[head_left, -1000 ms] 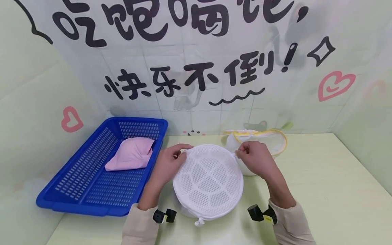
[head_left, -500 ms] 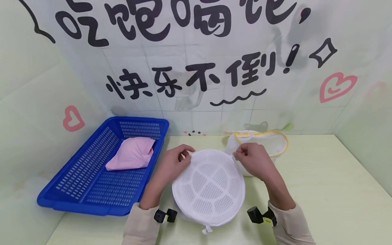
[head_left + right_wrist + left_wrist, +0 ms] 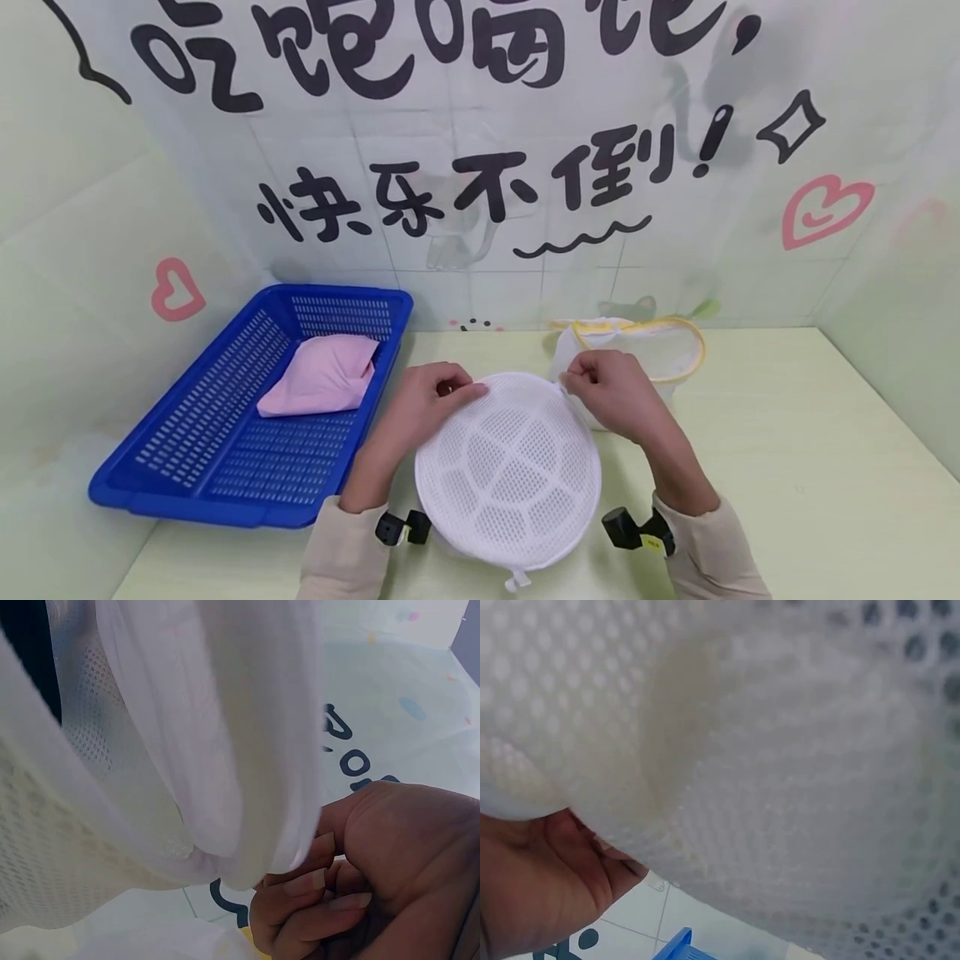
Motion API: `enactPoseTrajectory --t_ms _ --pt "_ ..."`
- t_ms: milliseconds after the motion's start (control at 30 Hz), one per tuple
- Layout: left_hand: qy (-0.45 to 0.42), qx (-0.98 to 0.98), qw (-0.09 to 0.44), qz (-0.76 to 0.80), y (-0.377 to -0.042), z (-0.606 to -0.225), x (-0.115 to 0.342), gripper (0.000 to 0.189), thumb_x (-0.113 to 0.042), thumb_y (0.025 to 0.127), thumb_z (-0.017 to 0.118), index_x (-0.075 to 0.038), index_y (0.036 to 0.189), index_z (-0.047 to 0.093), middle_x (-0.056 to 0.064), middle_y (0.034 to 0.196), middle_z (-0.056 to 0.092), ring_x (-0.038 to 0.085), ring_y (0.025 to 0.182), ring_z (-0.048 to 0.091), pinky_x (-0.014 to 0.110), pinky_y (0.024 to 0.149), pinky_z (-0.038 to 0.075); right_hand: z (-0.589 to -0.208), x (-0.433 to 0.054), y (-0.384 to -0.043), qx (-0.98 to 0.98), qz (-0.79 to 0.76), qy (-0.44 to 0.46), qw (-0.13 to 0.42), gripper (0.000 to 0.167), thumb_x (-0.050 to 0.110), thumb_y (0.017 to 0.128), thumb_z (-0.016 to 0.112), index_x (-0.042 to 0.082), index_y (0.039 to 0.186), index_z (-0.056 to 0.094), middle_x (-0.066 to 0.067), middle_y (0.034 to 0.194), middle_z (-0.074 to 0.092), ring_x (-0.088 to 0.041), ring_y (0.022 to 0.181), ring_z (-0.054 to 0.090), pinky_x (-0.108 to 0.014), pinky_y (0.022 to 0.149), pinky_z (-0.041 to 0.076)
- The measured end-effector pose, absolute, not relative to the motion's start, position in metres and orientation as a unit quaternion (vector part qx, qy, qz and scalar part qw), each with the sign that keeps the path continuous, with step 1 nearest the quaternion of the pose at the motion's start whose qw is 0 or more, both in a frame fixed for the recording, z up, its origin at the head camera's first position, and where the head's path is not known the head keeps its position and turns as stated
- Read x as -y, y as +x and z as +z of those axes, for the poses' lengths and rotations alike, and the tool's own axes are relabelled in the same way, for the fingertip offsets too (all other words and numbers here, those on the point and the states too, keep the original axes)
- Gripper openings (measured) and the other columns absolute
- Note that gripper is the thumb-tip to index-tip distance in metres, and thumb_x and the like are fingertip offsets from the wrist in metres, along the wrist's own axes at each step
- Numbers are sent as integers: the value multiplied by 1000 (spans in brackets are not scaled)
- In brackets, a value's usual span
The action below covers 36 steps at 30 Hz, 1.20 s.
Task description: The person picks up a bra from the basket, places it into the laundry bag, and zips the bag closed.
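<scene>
A round white mesh laundry bag (image 3: 510, 479) hangs between both hands in the head view, its ribbed circular face turned up. At its upper left rim my left hand (image 3: 427, 404) holds the edge, thumb on top. My right hand (image 3: 611, 396) pinches the upper right rim with curled fingers. A small white tab (image 3: 517, 581) sticks out at the bag's near edge. Mesh fills most of the left wrist view, with the left hand (image 3: 555, 881) at its lower edge. White fabric folds run down to the right hand (image 3: 360, 877) in the right wrist view.
On the left stands a blue plastic basket (image 3: 161, 442) with a folded pink cloth (image 3: 322, 375) in it. Behind my right hand is another white bag with yellow trim (image 3: 693, 342). A printed wall covering (image 3: 480, 108) closes off the back of the pale table (image 3: 795, 442).
The mesh bag's face has shifted nearer, and its bottom tab has moved down and right. My right hand has slid slightly left, and my left thumb now reaches further onto the rim.
</scene>
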State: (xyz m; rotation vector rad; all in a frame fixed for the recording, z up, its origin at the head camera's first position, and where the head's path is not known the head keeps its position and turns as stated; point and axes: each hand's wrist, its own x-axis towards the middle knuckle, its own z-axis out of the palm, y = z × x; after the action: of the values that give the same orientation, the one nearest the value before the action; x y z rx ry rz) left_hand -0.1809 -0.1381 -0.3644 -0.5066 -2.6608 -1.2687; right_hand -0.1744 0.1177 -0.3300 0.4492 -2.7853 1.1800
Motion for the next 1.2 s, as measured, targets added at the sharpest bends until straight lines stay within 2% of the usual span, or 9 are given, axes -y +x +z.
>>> enactPoseTrajectory --t_ms 267,467,1200 --pt "-192 885 67 -420 -181 -363 138 12 -24 88 70 -11 89 72 -4 64 49 14 60 47 26 56 36 -330 -117 -176 911 380 154 41 19 11 88 60 10 69 59 3 57 43 -13 53 40 -28 52 35" --pt "-199 870 91 -443 -181 -364 139 9 -17 88 70 -9 86 73 -3 63 52 15 59 48 26 54 37 -331 -116 -177 915 379 134 42 17 11 87 57 10 70 59 3 59 45 -14 56 42 -30 55 36" --pt "-150 871 101 -456 -181 -363 144 7 -14 86 71 -7 86 75 0 65 56 17 60 49 28 55 38 -327 -120 -174 915 383 126 20 17 12 87 59 9 70 60 2 60 46 -15 58 43 -31 58 37"
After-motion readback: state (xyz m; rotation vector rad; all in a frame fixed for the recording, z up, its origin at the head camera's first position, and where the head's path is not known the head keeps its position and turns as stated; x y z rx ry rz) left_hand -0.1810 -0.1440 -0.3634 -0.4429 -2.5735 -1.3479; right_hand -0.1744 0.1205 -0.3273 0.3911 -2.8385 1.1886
